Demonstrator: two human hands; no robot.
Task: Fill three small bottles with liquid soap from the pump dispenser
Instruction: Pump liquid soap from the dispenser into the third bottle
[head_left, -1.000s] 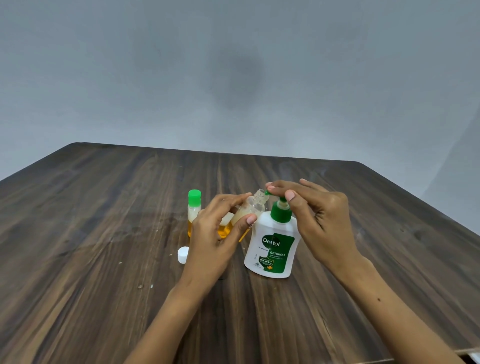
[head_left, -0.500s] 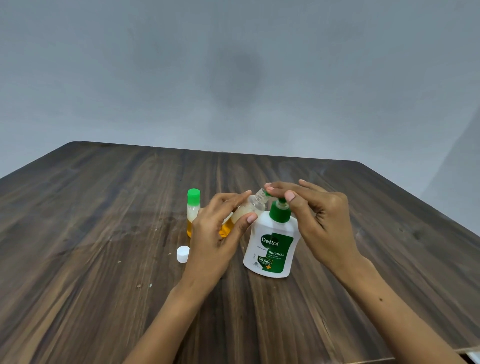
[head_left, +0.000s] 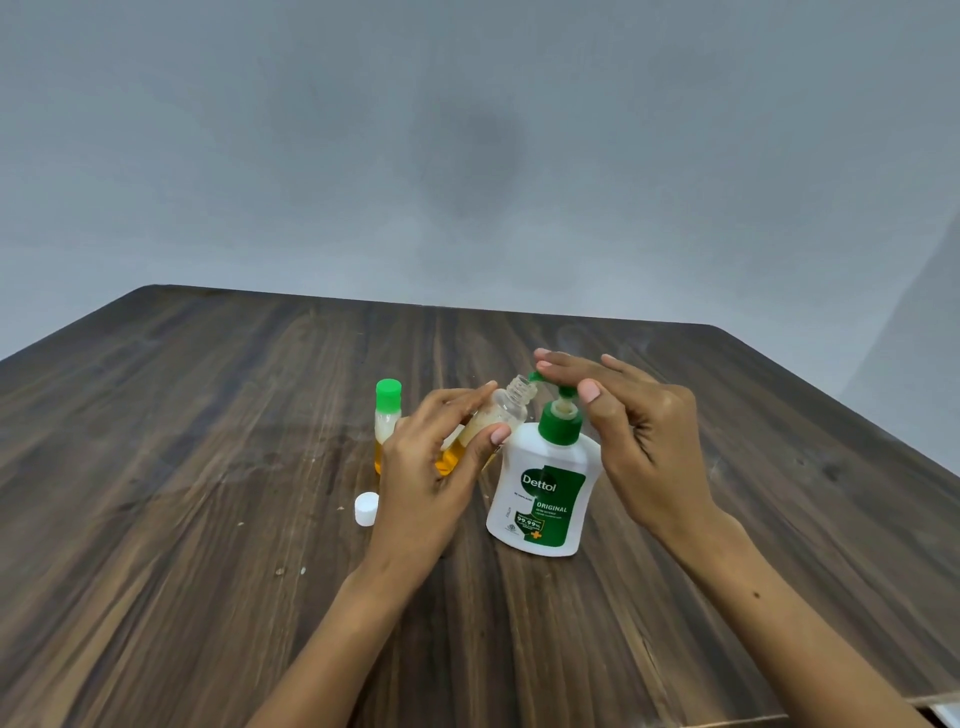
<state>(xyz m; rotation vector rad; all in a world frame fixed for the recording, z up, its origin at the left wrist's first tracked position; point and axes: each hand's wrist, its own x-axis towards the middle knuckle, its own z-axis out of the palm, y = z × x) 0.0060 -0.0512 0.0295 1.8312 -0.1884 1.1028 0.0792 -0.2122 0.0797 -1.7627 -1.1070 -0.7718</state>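
Observation:
A white soap dispenser (head_left: 540, 493) with a green pump head stands at the table's middle. My right hand (head_left: 639, 441) lies over the pump with its fingers straight on top of the head. My left hand (head_left: 431, 467) holds a small clear bottle (head_left: 506, 410), uncapped and tilted, its open neck just under the green spout. Amber soap with foam sits in that bottle's lower part, mostly hidden by my fingers. A second small bottle (head_left: 387, 421) with a green cap stands upright to the left, holding amber soap. No third bottle shows.
A small white cap (head_left: 366, 508) lies on the dark wooden table (head_left: 182, 467) left of my left wrist. A grey wall rises behind the table's far edge. The table's right corner edge shows at the bottom right.
The green pump head has risen a little, showing its pale stem, and my right hand's fingers have lifted with it. The tilted bottle stays under the spout.

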